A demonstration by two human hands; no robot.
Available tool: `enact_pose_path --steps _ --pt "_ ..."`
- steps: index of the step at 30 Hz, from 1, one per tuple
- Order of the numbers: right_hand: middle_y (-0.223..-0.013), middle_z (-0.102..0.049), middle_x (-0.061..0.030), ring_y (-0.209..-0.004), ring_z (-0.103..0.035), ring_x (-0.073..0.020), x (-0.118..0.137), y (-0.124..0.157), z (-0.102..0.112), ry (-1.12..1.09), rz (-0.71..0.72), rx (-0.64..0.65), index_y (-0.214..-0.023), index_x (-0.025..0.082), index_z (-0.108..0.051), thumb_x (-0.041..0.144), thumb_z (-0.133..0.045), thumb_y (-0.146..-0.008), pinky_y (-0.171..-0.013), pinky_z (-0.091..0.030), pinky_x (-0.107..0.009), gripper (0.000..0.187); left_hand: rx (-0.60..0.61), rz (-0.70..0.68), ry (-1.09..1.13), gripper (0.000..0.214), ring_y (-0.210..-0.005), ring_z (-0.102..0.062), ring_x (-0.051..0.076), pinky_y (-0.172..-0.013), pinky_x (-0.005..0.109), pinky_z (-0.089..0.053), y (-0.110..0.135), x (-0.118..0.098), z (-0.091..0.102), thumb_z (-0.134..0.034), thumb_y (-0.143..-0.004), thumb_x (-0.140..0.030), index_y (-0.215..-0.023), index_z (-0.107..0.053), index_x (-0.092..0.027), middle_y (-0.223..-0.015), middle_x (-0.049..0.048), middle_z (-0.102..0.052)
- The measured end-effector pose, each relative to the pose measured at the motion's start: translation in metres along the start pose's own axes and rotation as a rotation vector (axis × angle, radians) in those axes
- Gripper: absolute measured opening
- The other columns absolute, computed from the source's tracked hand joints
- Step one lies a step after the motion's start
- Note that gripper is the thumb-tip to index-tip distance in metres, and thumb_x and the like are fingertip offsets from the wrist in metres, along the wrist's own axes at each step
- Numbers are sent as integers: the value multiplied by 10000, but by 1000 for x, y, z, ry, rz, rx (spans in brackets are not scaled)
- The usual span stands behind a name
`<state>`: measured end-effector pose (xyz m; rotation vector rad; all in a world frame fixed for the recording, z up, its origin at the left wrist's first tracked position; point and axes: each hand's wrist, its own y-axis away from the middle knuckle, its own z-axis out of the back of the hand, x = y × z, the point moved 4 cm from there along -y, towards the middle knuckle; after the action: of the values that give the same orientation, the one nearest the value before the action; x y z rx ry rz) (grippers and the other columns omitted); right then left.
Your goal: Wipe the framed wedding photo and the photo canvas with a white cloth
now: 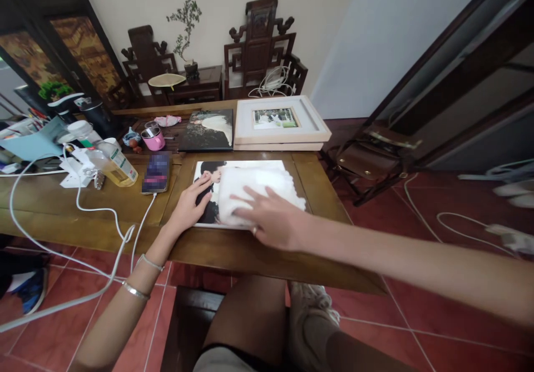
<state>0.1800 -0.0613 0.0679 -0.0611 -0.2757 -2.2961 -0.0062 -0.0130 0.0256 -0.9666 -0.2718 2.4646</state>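
Observation:
A photo panel with a printed portrait lies flat near the table's front edge. My left hand rests on its left side with the fingers stretched out. Over most of the panel's right part spreads a white cloth, with a ragged right edge. My right hand lies on top of that cloth, fingers spread and slightly blurred. What is printed beneath the cloth is hidden.
Behind the panel stand a dark photo print and stacked light wooden frames. To the left are a charging phone, a bottle of yellowish liquid, a power strip, a pink cup and loose white cables.

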Motion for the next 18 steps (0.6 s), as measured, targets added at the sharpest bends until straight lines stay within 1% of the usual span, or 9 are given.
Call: enact_pose_path --steps 2,5,6,8,10,12,14,16,18 --pt "-1505 -326 -117 -1390 -193 -377 -30 -20 4 24 10 -39 -1340 202 -487 142 -460 -795 -1012 -261 -673 549 6 -6 -3 412 -1353 -389 215 -1143 421 -289 0 1 0 -462 -923 -334 -1297 -558 -190 -1434 87 -457" --pt "-1421 -434 -174 -1374 -232 -377 -65 -43 11 65 -49 -95 -1348 150 -461 147 -418 -816 -985 -308 -646 534 18 -21 -15 419 -1352 -391 214 -1141 419 -292 -1 3 -1 -459 -925 -339 -1306 -549 -190 -1438 91 -452" --pt "-1400 -455 -180 -1362 -255 -378 -71 -47 12 76 -65 -101 -1353 145 -453 142 -415 -812 -972 -328 -637 542 17 -23 -18 419 -1349 -396 215 -1139 420 -295 -1 4 -1 -464 -923 -341 -1305 -550 -190 -1436 94 -455" --pt "-1420 -436 -172 -1356 -262 -381 -70 -50 12 82 -68 -94 -1363 147 -444 135 -414 -807 -962 -345 -631 556 5 -20 -21 417 -1341 -408 220 -1136 421 -301 -1 4 0 -475 -918 -342 -1294 -561 -186 -1426 100 -468" --pt "-1480 -361 -151 -1376 -215 -386 -57 -44 10 76 -58 -76 -1370 149 -445 136 -414 -810 -987 -316 -643 561 -9 -16 -13 409 -1336 -415 222 -1134 422 -304 -1 4 0 -480 -915 -339 -1282 -572 -183 -1416 102 -480" --pt "-1524 -280 -125 -1390 -165 -398 -33 -31 5 66 -50 -47 -1375 153 -452 133 -429 -804 -1018 -265 -661 572 -11 -16 -3 404 -1338 -413 223 -1135 424 -302 -1 3 0 -477 -916 -334 -1277 -577 -181 -1417 101 -479" --pt "-1535 -257 -102 -1393 -147 -407 -5 -14 -1 54 -30 -19 -1368 178 -472 127 -452 -791 -1035 -226 -674 579 -12 -15 -1 406 -1338 -413 225 -1136 423 -300 -2 2 0 -478 -914 -332 -1273 -579 -171 -1417 107 -479" --pt "-1535 -256 -84 -1393 -141 -411 22 4 -6 35 24 4 -1345 215 -504 146 -483 -784 -1036 -217 -682 565 -9 -14 -10 409 -1334 -418 227 -1136 420 -303 -2 2 0 -480 -912 -328 -1272 -581 -163 -1410 114 -486" --pt "-1535 -257 -71 -1393 -144 -412 39 17 -9 15 80 30 -1328 241 -522 182 -515 -781 -1031 -223 -686 550 -5 -17 -22 405 -1330 -424 228 -1135 420 -307 -2 2 1 -479 -910 -321 -1272 -582 -170 -1403 109 -495"
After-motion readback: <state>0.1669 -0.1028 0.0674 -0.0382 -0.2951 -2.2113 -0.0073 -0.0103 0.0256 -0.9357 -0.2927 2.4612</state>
